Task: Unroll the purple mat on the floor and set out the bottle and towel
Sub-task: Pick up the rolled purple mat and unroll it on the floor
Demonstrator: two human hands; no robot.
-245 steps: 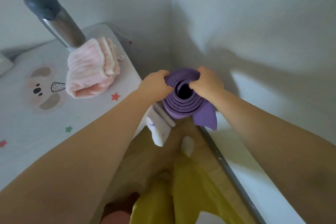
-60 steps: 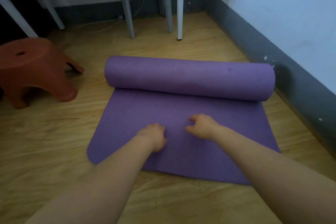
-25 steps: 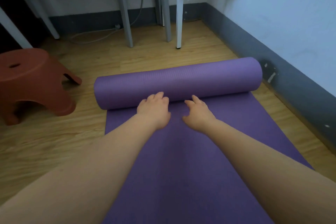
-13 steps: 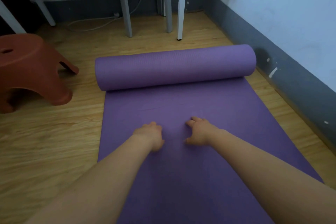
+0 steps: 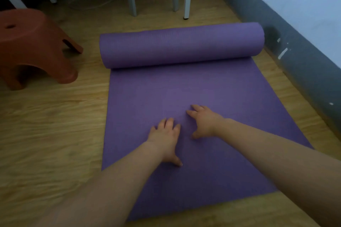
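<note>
Both hands, left [image 5: 164,138] and right [image 5: 204,121], press flat, fingers spread, on the mat [image 5: 184,86]. Its roll [image 5: 180,44] lies well beyond them.

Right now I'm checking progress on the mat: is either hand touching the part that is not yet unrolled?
No: the left hand and right hand both rest on the flat part of the purple mat, well short of the roll.

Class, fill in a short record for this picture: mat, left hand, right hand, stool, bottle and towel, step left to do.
mat: purple mat, partly unrolled on the wood floor; roll at far end
left hand: flat on the mat, fingers spread
right hand: on the mat, apart from the roll
stool: red-brown, left of the roll, not touching it
bottle and towel: not in view
step left: likely push the roll further out
</note>
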